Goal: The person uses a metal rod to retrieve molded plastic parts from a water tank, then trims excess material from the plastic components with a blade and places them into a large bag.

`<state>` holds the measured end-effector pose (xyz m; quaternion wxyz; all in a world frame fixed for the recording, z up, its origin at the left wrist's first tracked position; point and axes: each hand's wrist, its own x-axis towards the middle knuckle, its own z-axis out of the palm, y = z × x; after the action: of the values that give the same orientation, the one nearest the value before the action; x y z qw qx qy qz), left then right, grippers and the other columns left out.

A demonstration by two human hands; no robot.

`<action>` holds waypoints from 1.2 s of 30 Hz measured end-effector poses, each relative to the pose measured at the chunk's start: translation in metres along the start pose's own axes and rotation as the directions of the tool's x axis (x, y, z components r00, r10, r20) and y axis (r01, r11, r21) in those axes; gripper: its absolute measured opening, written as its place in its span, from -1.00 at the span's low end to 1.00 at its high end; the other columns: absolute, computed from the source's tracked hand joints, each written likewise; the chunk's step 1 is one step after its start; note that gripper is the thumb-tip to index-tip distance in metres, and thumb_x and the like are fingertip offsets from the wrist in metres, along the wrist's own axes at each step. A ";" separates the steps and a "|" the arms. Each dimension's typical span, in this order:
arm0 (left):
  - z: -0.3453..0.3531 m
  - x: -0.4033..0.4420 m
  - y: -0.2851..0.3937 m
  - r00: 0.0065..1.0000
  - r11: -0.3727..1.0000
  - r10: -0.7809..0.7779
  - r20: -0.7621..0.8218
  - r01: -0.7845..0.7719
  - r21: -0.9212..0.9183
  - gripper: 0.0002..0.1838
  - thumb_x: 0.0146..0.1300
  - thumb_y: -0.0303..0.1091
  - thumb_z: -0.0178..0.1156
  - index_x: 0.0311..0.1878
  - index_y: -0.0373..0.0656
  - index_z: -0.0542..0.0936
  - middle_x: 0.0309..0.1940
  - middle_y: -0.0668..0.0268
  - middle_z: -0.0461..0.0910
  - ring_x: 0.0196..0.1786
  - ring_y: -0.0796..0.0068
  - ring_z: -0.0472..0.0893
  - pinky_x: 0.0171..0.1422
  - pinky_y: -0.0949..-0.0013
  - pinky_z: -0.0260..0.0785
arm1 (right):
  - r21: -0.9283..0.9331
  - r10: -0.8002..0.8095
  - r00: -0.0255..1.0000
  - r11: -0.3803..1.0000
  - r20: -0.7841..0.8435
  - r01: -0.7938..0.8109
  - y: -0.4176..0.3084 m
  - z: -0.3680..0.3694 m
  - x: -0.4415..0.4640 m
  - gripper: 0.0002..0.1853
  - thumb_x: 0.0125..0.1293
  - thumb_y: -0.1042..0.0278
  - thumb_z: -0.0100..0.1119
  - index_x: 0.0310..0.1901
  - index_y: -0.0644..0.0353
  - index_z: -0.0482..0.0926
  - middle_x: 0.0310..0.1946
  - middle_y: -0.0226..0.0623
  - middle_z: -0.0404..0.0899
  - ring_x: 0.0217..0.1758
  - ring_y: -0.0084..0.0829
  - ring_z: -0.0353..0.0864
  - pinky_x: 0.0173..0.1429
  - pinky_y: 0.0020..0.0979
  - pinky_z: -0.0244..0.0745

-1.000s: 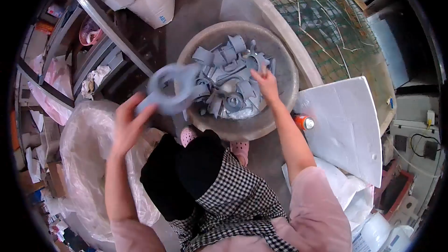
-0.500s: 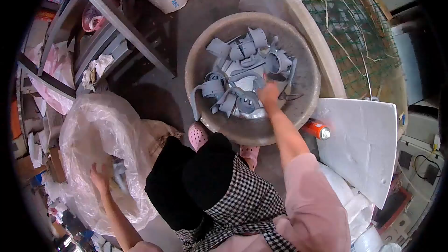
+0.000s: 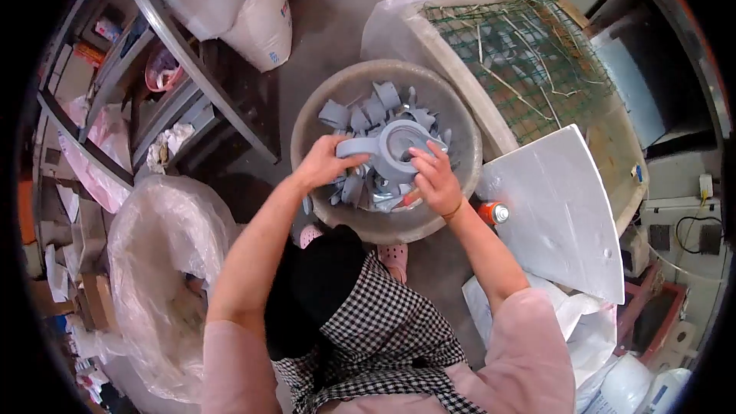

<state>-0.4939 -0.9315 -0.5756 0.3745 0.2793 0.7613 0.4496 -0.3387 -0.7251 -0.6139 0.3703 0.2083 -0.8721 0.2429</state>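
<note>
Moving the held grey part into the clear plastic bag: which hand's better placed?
Left, I'd say. The left hand already grips one end of the grey part and is nearer the clear plastic bag. The right hand, by the ring end, is farther away.

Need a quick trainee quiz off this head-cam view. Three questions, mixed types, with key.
1. What does the left hand hold?
A) white foam board
B) gray plastic part
C) green mesh

2. True or false: the orange spray can is outside the round basin.

3. Fill in the blank: the large transparent plastic bag is on the person's ____ side.

Key: 1. B; 2. True; 3. left
</note>
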 end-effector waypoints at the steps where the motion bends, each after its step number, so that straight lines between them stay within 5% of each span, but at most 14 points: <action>1: 0.005 -0.003 0.000 1.000 1.000 0.013 0.001 -0.013 0.011 -0.71 0.10 -0.32 0.28 -0.16 -0.28 0.53 -0.37 0.30 0.56 -0.25 0.53 0.52 -0.11 0.42 0.37 | -0.072 -0.064 0.998 0.995 -0.006 0.064 -0.002 -0.004 0.007 -0.85 0.02 0.59 0.13 -0.41 0.30 0.34 -0.09 -0.11 0.41 0.16 -0.05 0.39 0.32 0.10 0.17; 3: 0.018 -0.016 -0.002 0.869 0.981 0.188 -0.457 -0.190 0.042 -0.85 0.18 -0.43 0.15 -0.47 -0.29 0.52 -0.69 0.44 0.39 -0.55 0.67 0.35 -0.45 0.46 0.23 | -0.149 -0.134 0.991 0.980 -0.009 0.131 -0.009 -0.010 0.022 -0.85 0.06 0.59 0.13 -0.40 0.31 0.34 -0.09 -0.11 0.41 0.18 -0.04 0.38 0.33 0.09 0.15; 6: 0.013 -0.018 -0.007 0.685 0.945 0.329 -0.651 -0.239 0.226 -0.68 0.21 -0.33 0.18 -0.56 -0.34 0.41 -0.74 0.11 0.22 -0.62 0.62 0.28 -0.53 0.33 0.16 | 0.212 0.428 0.866 0.900 -0.258 -0.382 -0.027 -0.005 0.039 -0.84 0.16 0.52 0.14 -0.42 0.28 0.33 -0.07 -0.15 0.41 0.25 -0.14 0.33 0.28 -0.02 0.24; 7: 0.016 -0.020 0.005 0.606 0.920 0.391 -0.693 -0.278 0.276 -0.64 0.22 -0.35 0.16 -0.61 -0.34 0.34 -0.71 0.03 0.18 -0.69 0.38 0.22 -0.56 0.27 0.10 | 0.674 0.728 0.666 0.576 -0.166 -0.462 -0.029 -0.003 0.042 -0.80 0.18 0.45 0.17 -0.45 0.23 0.32 -0.15 -0.22 0.42 0.15 -0.26 0.39 0.20 -0.15 0.32; 9: 0.021 -0.022 0.003 0.574 0.911 0.413 -0.707 -0.260 0.321 -0.65 0.22 -0.36 0.15 -0.61 -0.34 0.36 -0.71 0.01 0.21 -0.66 0.22 0.19 -0.56 0.28 0.11 | 0.934 0.889 0.448 0.079 0.092 -0.348 -0.030 -0.002 0.045 -0.74 0.20 0.37 0.20 -0.48 0.19 0.30 -0.24 -0.29 0.44 0.05 -0.38 0.45 0.12 -0.27 0.40; 11: 0.027 -0.024 0.013 0.520 0.903 0.430 -0.738 -0.257 0.346 -0.69 0.20 -0.37 0.16 -0.60 -0.32 0.40 -0.68 -0.05 0.28 -0.54 -0.04 0.15 -0.54 0.28 0.15 | 0.871 0.908 0.394 0.077 0.140 -0.485 -0.025 0.000 0.047 -0.71 0.19 0.35 0.20 -0.51 0.10 0.25 -0.45 -0.46 0.34 -0.31 -0.59 0.34 -0.15 -0.47 0.37; 15: 0.020 -0.024 0.014 0.566 0.905 0.420 -0.709 -0.208 0.371 -0.76 0.16 -0.38 0.21 -0.53 -0.32 0.46 -0.69 -0.01 0.32 -0.64 0.08 0.25 -0.50 0.29 0.20 | 0.797 0.917 0.343 0.048 0.204 -0.601 -0.004 0.013 0.036 -0.79 0.20 0.32 0.17 -0.47 0.14 0.35 -0.52 -0.47 0.37 -0.45 -0.67 0.36 -0.39 -0.52 0.34; 17: 0.014 -0.029 0.024 0.747 0.922 0.381 -0.545 -0.269 0.277 -0.79 0.12 -0.35 0.27 -0.44 -0.31 0.52 -0.70 0.15 0.41 -0.67 0.39 0.33 -0.47 0.37 0.22 | 0.806 0.908 0.274 -0.104 0.316 -0.583 0.009 0.013 0.038 -0.81 0.21 0.30 0.14 -0.30 0.27 0.47 -0.40 -0.32 0.50 -0.42 -0.56 0.47 -0.39 -0.46 0.41; 20: 0.000 -0.031 0.022 0.980 0.963 0.066 -0.185 -0.112 -0.245 -0.68 0.17 -0.16 0.26 -0.33 -0.28 0.53 -0.67 0.39 0.44 -0.62 0.61 0.38 -0.47 0.47 0.23 | 0.797 0.864 0.182 -0.325 0.469 -0.509 0.023 0.013 0.051 -0.76 0.22 0.27 0.15 -0.24 0.30 0.49 -0.30 -0.26 0.54 -0.41 -0.47 0.51 -0.36 -0.42 0.45; 24: -0.005 -0.024 0.007 0.929 0.940 -0.224 -0.296 0.127 -0.315 -0.60 0.23 -0.02 0.19 -0.36 -0.24 0.47 -0.74 0.43 0.31 -0.68 0.58 0.31 -0.51 0.46 0.22 | 0.655 0.838 0.168 -0.263 0.519 -0.708 0.077 0.063 0.010 -0.55 0.22 0.04 0.15 -0.12 0.34 0.48 -0.19 -0.15 0.55 -0.30 -0.38 0.55 -0.21 -0.30 0.48; 25: -0.010 -0.020 0.002 0.915 0.799 -0.310 -0.259 0.103 -0.592 -0.56 0.23 0.05 0.16 -0.39 -0.21 0.43 -0.76 0.46 0.23 -0.71 0.57 0.24 -0.53 0.45 0.20 | -0.002 0.867 0.154 0.176 0.475 -0.984 0.102 0.066 -0.009 -0.47 0.21 0.01 0.13 0.05 0.29 0.45 -0.18 0.01 0.56 -0.23 -0.26 0.58 -0.14 -0.26 0.46; 27: -0.022 -0.018 -0.002 0.916 0.498 -0.360 -0.175 0.031 -0.867 -0.47 0.26 0.20 0.00 -0.32 -0.19 0.32 -0.70 0.43 0.15 -0.66 0.51 0.18 -0.48 0.39 0.23 | -0.222 0.791 0.557 0.608 0.253 -0.762 0.120 0.107 -0.077 -0.36 0.08 0.18 0.22 0.23 0.12 0.32 -0.29 0.06 0.57 -0.24 0.08 0.54 -0.13 -0.10 0.42; 30: -0.028 -0.018 0.012 0.924 0.061 -0.369 -0.099 -0.083 -0.995 -0.47 0.35 0.18 -0.20 -0.26 -0.21 0.29 -0.54 0.30 0.24 -0.49 0.46 0.26 -0.32 0.38 0.25 | -0.502 0.797 0.385 0.596 0.466 -0.626 0.137 0.144 -0.150 -0.31 -0.02 0.44 0.21 0.25 -0.02 0.33 -0.03 0.01 0.47 0.08 0.06 0.40 0.11 -0.12 0.35; 36: -0.038 -0.020 -0.002 0.962 0.024 -0.266 -0.066 -0.062 -0.998 -0.36 0.32 0.28 -0.30 -0.22 -0.26 0.29 -0.43 0.17 0.31 -0.41 0.33 0.30 -0.25 0.29 0.25 | -0.625 0.772 0.504 0.622 0.388 -0.472 0.124 0.166 -0.171 -0.67 0.10 0.46 0.04 -0.06 0.28 0.49 -0.01 -0.13 0.38 0.22 -0.07 0.26 0.11 0.09 0.30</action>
<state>-0.5141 -0.9656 -0.5589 0.4010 -0.1711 0.2891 0.8523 -0.3864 -0.6911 -0.8759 -0.0226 -0.1526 -0.9852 0.0744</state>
